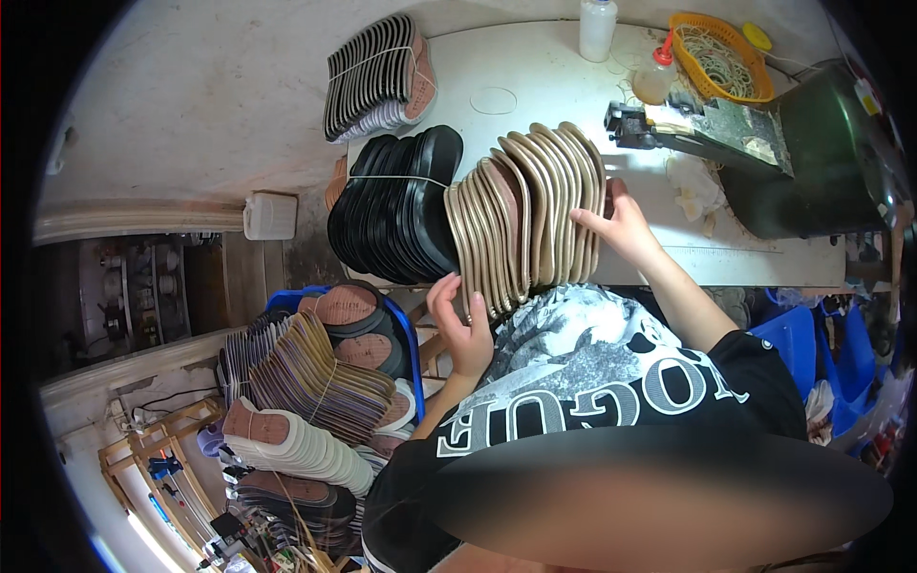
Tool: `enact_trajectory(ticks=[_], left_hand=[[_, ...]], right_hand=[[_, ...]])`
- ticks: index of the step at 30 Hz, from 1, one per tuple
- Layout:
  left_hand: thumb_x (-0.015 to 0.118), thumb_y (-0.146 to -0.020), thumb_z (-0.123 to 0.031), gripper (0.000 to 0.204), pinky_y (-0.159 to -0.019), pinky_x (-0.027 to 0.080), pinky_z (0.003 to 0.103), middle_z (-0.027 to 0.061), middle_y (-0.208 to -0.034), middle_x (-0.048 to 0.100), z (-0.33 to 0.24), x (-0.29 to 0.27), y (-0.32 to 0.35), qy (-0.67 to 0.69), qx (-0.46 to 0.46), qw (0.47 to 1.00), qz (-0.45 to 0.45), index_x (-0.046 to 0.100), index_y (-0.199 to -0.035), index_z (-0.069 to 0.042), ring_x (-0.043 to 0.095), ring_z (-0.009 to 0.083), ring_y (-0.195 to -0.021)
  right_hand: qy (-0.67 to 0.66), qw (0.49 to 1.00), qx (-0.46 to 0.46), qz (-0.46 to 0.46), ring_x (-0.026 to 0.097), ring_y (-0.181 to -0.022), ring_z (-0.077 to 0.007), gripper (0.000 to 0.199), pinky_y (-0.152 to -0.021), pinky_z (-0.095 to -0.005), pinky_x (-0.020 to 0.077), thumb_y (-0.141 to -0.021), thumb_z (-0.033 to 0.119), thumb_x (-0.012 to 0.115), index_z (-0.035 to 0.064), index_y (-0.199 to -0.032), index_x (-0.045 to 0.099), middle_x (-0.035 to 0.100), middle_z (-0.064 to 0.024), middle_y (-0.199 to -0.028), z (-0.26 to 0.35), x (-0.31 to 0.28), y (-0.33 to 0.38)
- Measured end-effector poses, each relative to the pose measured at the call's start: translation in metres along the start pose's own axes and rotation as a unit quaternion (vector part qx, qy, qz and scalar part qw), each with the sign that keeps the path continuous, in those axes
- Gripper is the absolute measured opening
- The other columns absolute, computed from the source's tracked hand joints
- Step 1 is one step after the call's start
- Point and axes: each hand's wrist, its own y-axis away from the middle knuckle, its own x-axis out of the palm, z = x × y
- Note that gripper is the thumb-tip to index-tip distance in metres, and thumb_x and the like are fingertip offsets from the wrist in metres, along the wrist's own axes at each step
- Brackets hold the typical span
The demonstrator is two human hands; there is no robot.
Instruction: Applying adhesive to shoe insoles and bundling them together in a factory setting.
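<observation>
A row of gold-edged shoe insoles (492,229) stands on edge on the white table in front of me, packed side by side, with a slight gap partway along. My right hand (623,227) is at its right end, thumb over the near face and fingers round the last insoles. At the lower left end, my left hand (463,329) has its fingers apart and slightly bent, close against the gold insoles; whether it touches them is hard to tell. Directly left of the gold row sits a bundle of black insoles (392,210), bound with a band.
Another tied insole bundle (377,76) lies at the back left. A dark green machine (812,143) occupies the right, near a white bottle (597,31), a red-tipped bottle (653,78) and an orange basket (683,48) of rubber bands. A blue crate (413,334) with several insole bundles stands lower left.
</observation>
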Motion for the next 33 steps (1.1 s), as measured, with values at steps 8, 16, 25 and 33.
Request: enact_trajectory(ticks=[8,16,25,33], left_hand=[[0.056,-0.096,-0.032,0.035,-0.079,0.045,0.026,0.0061,-0.099,0.063,0.046,0.008,-0.003,0.24,-0.381,0.868,0.209,0.058,-0.105,0.002,0.056,0.0103,-0.088],[0.07,-0.087,-0.028,0.053,-0.094,0.043,0.031,0.0114,-0.117,0.06,0.005,0.01,-0.034,0.338,-0.285,0.835,0.329,0.05,-0.124,0.004,0.056,0.015,-0.106],[0.078,-0.074,-0.005,0.08,-0.099,0.042,0.036,0.0156,-0.128,0.051,-0.018,-0.002,-0.041,0.441,-0.169,0.855,0.213,0.029,-0.136,0.002,0.052,0.0232,-0.118],[0.092,-0.057,-0.02,0.109,-0.104,0.038,0.037,0.0135,-0.137,0.045,0.013,-0.01,-0.087,0.421,-0.082,0.837,0.341,0.026,-0.141,0.002,0.047,0.022,-0.124]], right_hand=[[-0.072,0.991,0.094,0.066,0.062,-0.103,-0.0221,0.061,-0.095,-0.0324,0.0442,-0.084,0.043,0.066,-0.0061,-0.119,0.058,0.066,-0.0173,-0.111,0.019,0.014,-0.021],[-0.176,0.983,-0.028,0.052,0.053,-0.116,-0.0226,0.08,-0.102,-0.0349,0.0401,-0.071,0.016,0.08,-0.0046,-0.134,0.034,0.053,-0.0178,-0.125,0.03,0.017,-0.004],[-0.195,0.959,-0.203,-0.02,0.058,-0.11,-0.0219,0.065,-0.096,-0.0357,0.0458,-0.071,0.002,0.08,-0.0015,-0.126,0.047,0.059,-0.0125,-0.119,0.051,0.002,0.027],[-0.137,0.964,-0.228,-0.008,0.034,-0.135,-0.0231,0.102,-0.111,-0.0388,0.0306,-0.063,0.006,0.087,0.0047,-0.146,0.026,0.034,-0.0122,-0.146,0.022,-0.013,0.029]])
